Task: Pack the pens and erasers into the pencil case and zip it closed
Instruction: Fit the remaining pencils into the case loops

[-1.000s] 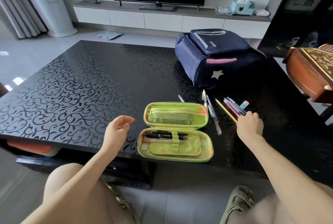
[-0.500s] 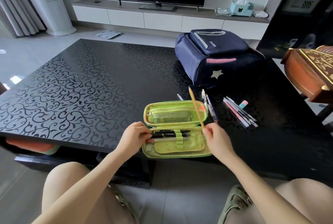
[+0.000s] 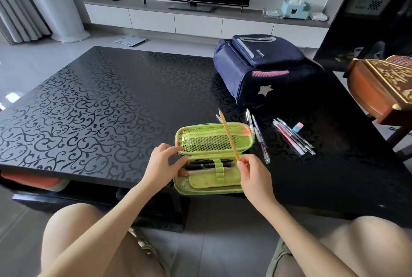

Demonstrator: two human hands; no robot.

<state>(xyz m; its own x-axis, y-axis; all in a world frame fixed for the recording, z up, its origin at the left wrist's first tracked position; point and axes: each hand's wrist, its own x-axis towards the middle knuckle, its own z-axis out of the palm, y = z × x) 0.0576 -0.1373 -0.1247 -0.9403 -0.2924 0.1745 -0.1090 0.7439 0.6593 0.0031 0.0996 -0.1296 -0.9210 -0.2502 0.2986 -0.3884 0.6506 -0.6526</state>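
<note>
**Seating the Pencil Under the Elastic Loop**

The black patterned table (image 3: 100,107) lies beneath both hands; a navy backpack (image 3: 263,71) stands beyond the right hand. The open pencil case (image 3: 209,187) is steadied by the left hand (image 3: 163,164), fingers curled on its edge. The pencil (image 3: 228,135), pinched by the right hand (image 3: 254,176), is best lowered flat, then slid under the loop.

Green pencil case (image 3: 209,184) open flat at near table edge, black pens strapped inside. Yellow pencil (image 3: 228,135) tilted above it. Loose pens (image 3: 292,136) and eraser (image 3: 297,127) lie right.
</note>
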